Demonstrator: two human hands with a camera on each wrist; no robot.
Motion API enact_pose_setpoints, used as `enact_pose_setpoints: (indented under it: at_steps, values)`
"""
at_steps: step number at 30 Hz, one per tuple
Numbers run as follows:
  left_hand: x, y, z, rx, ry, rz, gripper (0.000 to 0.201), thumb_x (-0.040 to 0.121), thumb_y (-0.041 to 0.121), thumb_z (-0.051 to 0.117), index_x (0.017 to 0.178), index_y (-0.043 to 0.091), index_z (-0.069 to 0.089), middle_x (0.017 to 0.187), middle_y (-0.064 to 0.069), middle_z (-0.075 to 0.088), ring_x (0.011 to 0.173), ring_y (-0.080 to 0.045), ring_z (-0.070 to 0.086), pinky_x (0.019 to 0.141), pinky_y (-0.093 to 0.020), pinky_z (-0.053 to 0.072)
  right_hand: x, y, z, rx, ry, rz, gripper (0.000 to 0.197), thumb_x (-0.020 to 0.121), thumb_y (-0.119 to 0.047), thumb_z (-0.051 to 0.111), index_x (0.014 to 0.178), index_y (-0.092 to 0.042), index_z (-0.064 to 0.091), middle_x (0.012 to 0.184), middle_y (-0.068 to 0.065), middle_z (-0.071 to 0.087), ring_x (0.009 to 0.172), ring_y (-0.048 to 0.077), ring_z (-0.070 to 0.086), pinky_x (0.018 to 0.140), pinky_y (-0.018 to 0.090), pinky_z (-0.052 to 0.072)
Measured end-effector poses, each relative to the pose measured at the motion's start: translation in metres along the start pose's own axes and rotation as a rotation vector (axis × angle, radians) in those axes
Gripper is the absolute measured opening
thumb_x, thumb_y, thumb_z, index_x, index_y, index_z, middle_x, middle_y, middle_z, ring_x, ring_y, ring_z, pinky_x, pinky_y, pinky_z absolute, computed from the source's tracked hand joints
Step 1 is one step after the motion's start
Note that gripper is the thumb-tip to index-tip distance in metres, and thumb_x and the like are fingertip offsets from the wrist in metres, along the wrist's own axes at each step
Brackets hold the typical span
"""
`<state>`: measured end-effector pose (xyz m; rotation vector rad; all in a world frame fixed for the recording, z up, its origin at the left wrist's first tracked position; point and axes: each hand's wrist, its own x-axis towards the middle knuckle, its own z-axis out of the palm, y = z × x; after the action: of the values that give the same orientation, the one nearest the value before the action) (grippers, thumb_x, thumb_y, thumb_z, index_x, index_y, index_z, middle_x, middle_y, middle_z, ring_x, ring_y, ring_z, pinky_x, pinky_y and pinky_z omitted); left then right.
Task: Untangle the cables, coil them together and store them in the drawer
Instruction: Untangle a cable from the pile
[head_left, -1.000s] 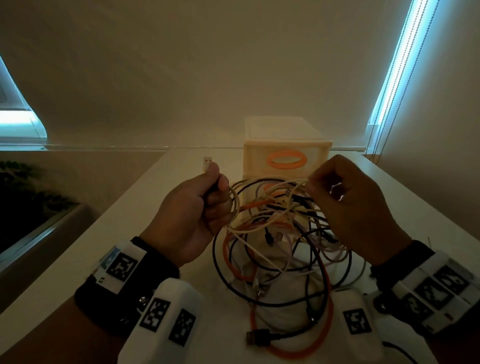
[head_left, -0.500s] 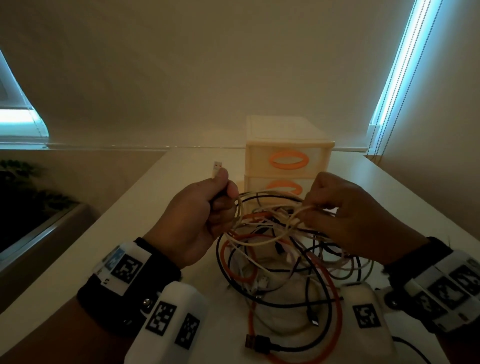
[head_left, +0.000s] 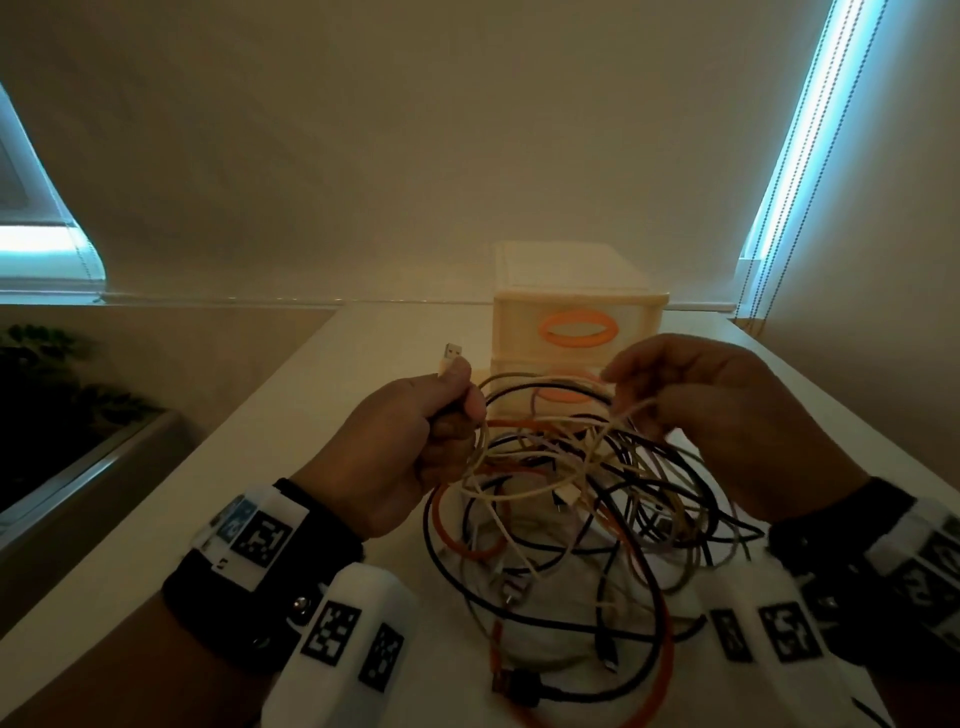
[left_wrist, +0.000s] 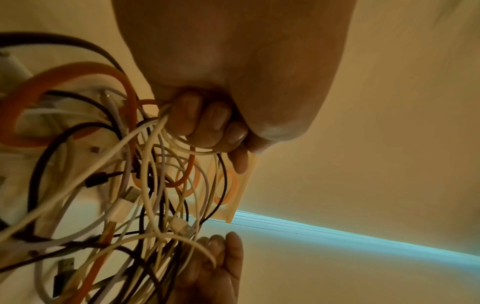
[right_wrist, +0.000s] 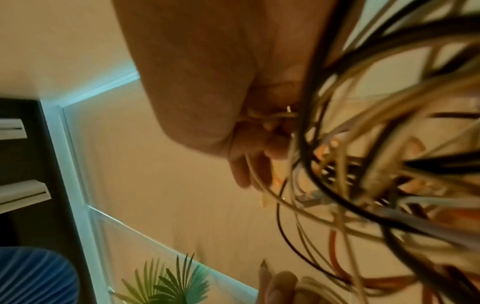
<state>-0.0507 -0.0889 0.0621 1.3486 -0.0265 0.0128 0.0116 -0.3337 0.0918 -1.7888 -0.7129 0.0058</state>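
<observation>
A tangle of white, black and orange cables (head_left: 571, 519) hangs between both hands above the white table (head_left: 332, 415). My left hand (head_left: 447, 426) grips loops of a white cable (left_wrist: 166, 127) in a fist, its USB plug (head_left: 451, 354) sticking up past the thumb. My right hand (head_left: 691, 410) pinches white strands (right_wrist: 270, 119) on the right of the tangle, fingers curled. Behind stands a cream drawer unit (head_left: 576, 291) with orange oval handles (head_left: 577, 327), both drawers closed. A black USB plug (head_left: 514, 693) lies near the table's front.
The drawer unit stands at the back of the table against the blind-covered window. A dark ledge with a plant (head_left: 47, 374) runs along the left. The table's right part (head_left: 852, 426) is bare. A blue pleated object (right_wrist: 33, 275) shows in the right wrist view.
The right hand has risen again and drawn the white strands up and to the right. The left hand keeps its grip on the white cable and has barely moved.
</observation>
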Motion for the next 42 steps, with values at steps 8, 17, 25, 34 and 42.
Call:
enact_pose_setpoints:
  at_steps: [8, 17, 25, 34, 42]
  values:
    - [-0.002, 0.004, -0.004, 0.004, 0.018, 0.011, 0.047, 0.105, 0.038, 0.042, 0.072, 0.011, 0.06, 0.064, 0.0, 0.018, 0.053, -0.013, 0.013, 0.049, -0.028, 0.013, 0.0, -0.007, -0.007, -0.736, -0.268, -0.031, 0.013, 0.082, -0.052, 0.068, 0.078, -0.04, 0.072, 0.072, -0.011, 0.07, 0.067, 0.005, 0.064, 0.067, 0.032, 0.056]
    - [0.001, 0.008, -0.012, -0.125, 0.012, -0.03, 0.045, 0.104, 0.039, 0.043, 0.071, 0.012, 0.056, 0.068, 0.001, 0.01, 0.054, -0.012, 0.01, 0.044, -0.024, 0.014, 0.011, 0.01, -0.005, 0.282, 0.35, 0.209, 0.025, 0.104, -0.027, 0.051, 0.095, -0.01, 0.066, 0.063, -0.003, 0.062, 0.058, 0.012, 0.055, 0.065, 0.033, 0.047]
    - [0.0, 0.013, -0.013, -0.289, -0.024, 0.041, 0.046, 0.106, 0.039, 0.039, 0.071, 0.014, 0.055, 0.058, 0.006, 0.017, 0.05, -0.01, 0.01, 0.044, -0.023, 0.014, 0.0, -0.011, -0.018, -0.677, -0.344, 0.072, 0.03, 0.071, -0.062, 0.071, 0.077, -0.032, 0.075, 0.075, -0.006, 0.072, 0.068, 0.006, 0.066, 0.068, 0.03, 0.052]
    - [-0.007, 0.006, -0.005, 0.115, -0.062, -0.008, 0.046, 0.099, 0.04, 0.046, 0.077, 0.007, 0.069, 0.061, 0.001, 0.017, 0.053, -0.015, 0.009, 0.051, -0.03, 0.01, 0.011, 0.004, -0.006, 0.429, 0.277, 0.097, 0.032, 0.104, -0.031, 0.049, 0.089, -0.009, 0.066, 0.062, 0.001, 0.045, 0.05, 0.013, 0.04, 0.05, 0.025, 0.042]
    - [-0.003, 0.014, -0.018, 0.029, 0.019, 0.035, 0.045, 0.105, 0.038, 0.041, 0.082, 0.006, 0.063, 0.063, 0.0, 0.014, 0.05, -0.012, 0.011, 0.049, -0.029, 0.01, 0.001, -0.002, -0.004, -0.217, 0.037, -0.048, 0.022, 0.085, -0.043, 0.065, 0.08, -0.025, 0.077, 0.076, -0.005, 0.074, 0.068, 0.013, 0.066, 0.069, 0.032, 0.052]
